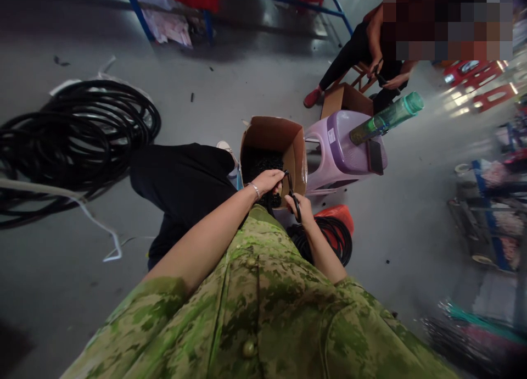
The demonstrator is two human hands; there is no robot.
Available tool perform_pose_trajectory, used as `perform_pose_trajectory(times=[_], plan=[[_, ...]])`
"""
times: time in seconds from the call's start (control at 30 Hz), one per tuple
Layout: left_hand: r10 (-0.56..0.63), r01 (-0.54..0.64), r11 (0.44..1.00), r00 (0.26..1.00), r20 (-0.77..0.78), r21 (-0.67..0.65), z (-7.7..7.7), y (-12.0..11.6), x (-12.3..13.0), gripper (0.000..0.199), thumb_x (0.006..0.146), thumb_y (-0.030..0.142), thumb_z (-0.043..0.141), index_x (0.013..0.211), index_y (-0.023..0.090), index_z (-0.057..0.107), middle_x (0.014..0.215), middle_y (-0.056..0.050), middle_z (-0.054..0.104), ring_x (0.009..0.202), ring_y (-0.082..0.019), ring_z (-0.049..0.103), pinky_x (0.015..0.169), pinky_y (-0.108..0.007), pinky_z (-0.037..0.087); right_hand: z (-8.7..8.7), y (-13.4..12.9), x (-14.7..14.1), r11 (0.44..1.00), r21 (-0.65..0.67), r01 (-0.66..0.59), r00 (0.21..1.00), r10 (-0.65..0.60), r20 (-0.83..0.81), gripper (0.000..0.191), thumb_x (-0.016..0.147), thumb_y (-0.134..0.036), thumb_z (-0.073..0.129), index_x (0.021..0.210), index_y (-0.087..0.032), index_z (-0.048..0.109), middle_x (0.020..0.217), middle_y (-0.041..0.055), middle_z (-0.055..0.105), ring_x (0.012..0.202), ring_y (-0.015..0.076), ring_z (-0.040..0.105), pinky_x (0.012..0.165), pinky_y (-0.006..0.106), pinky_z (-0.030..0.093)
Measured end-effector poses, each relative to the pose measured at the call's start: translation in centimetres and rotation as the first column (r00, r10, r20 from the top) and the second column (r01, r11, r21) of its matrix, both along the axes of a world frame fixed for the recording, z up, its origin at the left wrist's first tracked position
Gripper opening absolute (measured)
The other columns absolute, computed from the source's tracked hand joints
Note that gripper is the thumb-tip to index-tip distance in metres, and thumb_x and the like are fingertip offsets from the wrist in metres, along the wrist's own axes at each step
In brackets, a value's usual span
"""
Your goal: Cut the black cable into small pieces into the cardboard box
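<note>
In front of my body, my right hand (301, 207) is closed around the black handles of a pair of scissors (293, 195), whose blades point up and away. Just left of it, my left hand (267, 180) is pinched closed near the scissors' tip. What its fingers hold is dark and too small to make out. Both hands are over the near edge of an open cardboard box (294, 148), which has many small black pieces (265, 162) inside. Close below my right hand lies a coil of black tubing (340, 247) on a red bag (343, 219).
A purple and pink stool (349, 156) beside the box carries a green bottle (389, 118) and a dark phone-like slab (375, 158). A large black tubing coil (82, 132) lies left. Another person (366, 44) sits ahead by a cardboard box (343, 98). Shelving (489, 214) stands right.
</note>
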State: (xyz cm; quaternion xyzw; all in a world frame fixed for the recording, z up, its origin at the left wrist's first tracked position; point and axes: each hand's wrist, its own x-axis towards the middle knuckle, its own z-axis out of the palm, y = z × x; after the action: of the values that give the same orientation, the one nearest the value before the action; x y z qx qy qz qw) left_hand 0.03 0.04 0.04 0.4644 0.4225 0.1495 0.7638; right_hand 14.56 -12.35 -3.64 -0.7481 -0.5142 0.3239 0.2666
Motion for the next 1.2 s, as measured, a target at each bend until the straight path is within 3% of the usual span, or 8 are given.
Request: perform_pose_trajectory(times=[0.3,0.47,0.63,0.77,0.87,1.2], plan=[[-0.046,0.046,0.999,0.998,-0.033,0.001,-0.6,-0.3,0.3,0.02,0.095,0.025,0.046,0.078,0.016,0.053,0.052,0.007,0.045,0.039,-0.006,0.041,0.045,-0.017,0.038,-0.2,-0.2,-0.1,1.0,-0.02,-0.004,1.0,0.004,0.014,0.056,0.081,-0.071,0.045,0.062,-0.02,0.054,0.055,0.0025,0.058,0.055,0.0151,0.054,0.057,0.024,0.04],[-0.012,0.012,1.0,1.0,0.023,0.017,-0.6,-0.4,0.5,0.01,0.093,0.021,0.051,0.093,0.015,0.059,0.058,0.007,0.048,0.041,-0.005,0.043,0.045,-0.016,0.038,-0.1,0.0,0.2,1.0,-0.008,0.005,0.999,-0.005,0.042,0.056,0.081,-0.071,0.045,0.062,-0.019,0.054,0.054,0.002,0.058,0.054,0.0148,0.053,0.057,0.024,0.04],[0.054,-0.052,0.998,0.996,0.077,-0.026,-0.3,-0.2,0.4,0.018,0.096,0.018,0.045,0.112,0.015,0.053,0.059,0.007,0.052,0.041,-0.004,0.042,0.045,-0.015,0.037,-0.4,-0.1,0.1,1.0,-0.023,-0.002,0.999,0.003,0.048,0.054,0.082,-0.069,0.046,0.063,-0.02,0.055,0.054,0.0016,0.058,0.054,0.0145,0.053,0.057,0.024,0.039],[0.097,-0.09,0.994,0.991,0.097,-0.069,-0.1,0.0,0.3,0.006,0.096,0.02,0.048,0.094,0.015,0.051,0.058,0.005,0.057,0.041,-0.004,0.044,0.046,-0.015,0.038,-0.8,-0.2,-0.1,0.999,-0.043,-0.005,0.996,0.009,0.09,0.055,0.081,-0.071,0.046,0.062,-0.02,0.056,0.054,0.0013,0.058,0.055,0.0147,0.054,0.057,0.023,0.039],[0.107,-0.097,0.991,0.987,0.12,-0.091,-0.1,0.1,0.2,0.016,0.094,0.023,0.052,0.08,0.015,0.049,0.058,0.004,0.057,0.042,-0.004,0.045,0.047,-0.016,0.039,-1.0,-0.3,-0.2,0.999,-0.037,-0.013,0.995,0.016,0.102,0.055,0.081,-0.071,0.046,0.061,-0.02,0.056,0.055,0.0016,0.059,0.056,0.0151,0.053,0.057,0.024,0.04],[0.153,-0.133,0.98,0.979,0.138,-0.145,-0.1,0.2,0.0,0.028,0.095,0.034,0.048,0.082,0.012,0.058,0.057,0.003,0.055,0.041,-0.005,0.043,0.048,-0.019,0.04,-0.4,0.0,-0.3,0.999,-0.032,-0.012,0.997,0.014,0.075,0.055,0.082,-0.071,0.045,0.062,-0.02,0.054,0.055,0.0023,0.059,0.057,0.0157,0.053,0.058,0.024,0.039]])
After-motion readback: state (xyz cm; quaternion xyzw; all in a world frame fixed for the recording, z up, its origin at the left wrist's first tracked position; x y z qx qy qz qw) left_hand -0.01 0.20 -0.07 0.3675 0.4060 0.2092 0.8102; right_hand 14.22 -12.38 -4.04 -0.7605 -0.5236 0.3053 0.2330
